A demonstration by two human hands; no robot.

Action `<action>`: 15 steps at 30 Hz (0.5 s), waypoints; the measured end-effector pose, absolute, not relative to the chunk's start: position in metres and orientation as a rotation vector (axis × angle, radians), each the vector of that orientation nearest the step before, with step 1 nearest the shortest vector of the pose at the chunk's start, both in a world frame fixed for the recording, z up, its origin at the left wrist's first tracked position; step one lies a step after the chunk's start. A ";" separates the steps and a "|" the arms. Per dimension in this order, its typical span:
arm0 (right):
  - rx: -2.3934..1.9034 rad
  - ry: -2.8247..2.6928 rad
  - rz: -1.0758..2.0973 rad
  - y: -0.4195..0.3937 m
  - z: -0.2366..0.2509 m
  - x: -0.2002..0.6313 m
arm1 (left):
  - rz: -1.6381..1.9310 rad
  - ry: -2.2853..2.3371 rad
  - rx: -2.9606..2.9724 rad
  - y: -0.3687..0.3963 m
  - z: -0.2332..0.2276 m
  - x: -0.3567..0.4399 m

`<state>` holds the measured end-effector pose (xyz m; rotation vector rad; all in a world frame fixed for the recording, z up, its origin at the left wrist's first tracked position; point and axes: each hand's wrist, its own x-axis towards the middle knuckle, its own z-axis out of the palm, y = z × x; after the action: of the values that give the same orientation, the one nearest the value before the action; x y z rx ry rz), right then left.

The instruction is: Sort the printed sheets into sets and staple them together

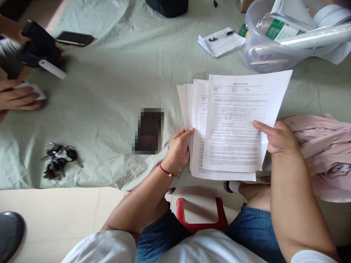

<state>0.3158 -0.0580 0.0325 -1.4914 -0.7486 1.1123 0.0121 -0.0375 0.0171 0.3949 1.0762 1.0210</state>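
Observation:
Several printed sheets of paper [233, 135] are fanned out in front of me above the table's near edge. My left hand [179, 148], with a ring and a red bracelet at the wrist, is closed on the left side of the sheets, thumb on top. On the right, my right hand [279, 137] grips the front sheet by its edge, its thumb lying over the print and its other fingers hidden behind. A dark phone-like slab [148, 131], blurred into blocks, lies on the cloth left of my left hand.
The table has a greenish cloth [109, 91]. A bunch of keys [60, 159], a phone [75, 38], a notepad with a pen [222, 42], a filled plastic basin [263, 54] and pink fabric [326, 146] lie around. At left, another person's hands hold a dark device [41, 45] and a white object [33, 91].

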 end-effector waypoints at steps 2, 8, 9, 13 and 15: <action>-1.491 -0.743 1.110 -0.058 0.032 0.316 | 1.028 1.081 0.399 -0.038 0.018 0.012; -1.512 -0.750 1.104 -0.058 0.030 0.317 | 1.041 1.074 0.391 -0.038 0.017 0.012; -1.518 -0.745 1.101 -0.057 0.030 0.317 | 1.044 1.070 0.385 -0.038 0.017 0.012; -1.543 -0.737 1.095 -0.057 0.030 0.317 | 1.026 1.057 0.399 -0.037 0.015 0.012; -1.544 -0.740 1.100 -0.058 0.030 0.317 | 1.024 1.059 0.414 -0.037 0.014 0.011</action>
<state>0.3171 -0.0575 0.0300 -1.5437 -0.7403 1.0998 0.0111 -0.0374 0.0140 0.4136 1.0593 1.0243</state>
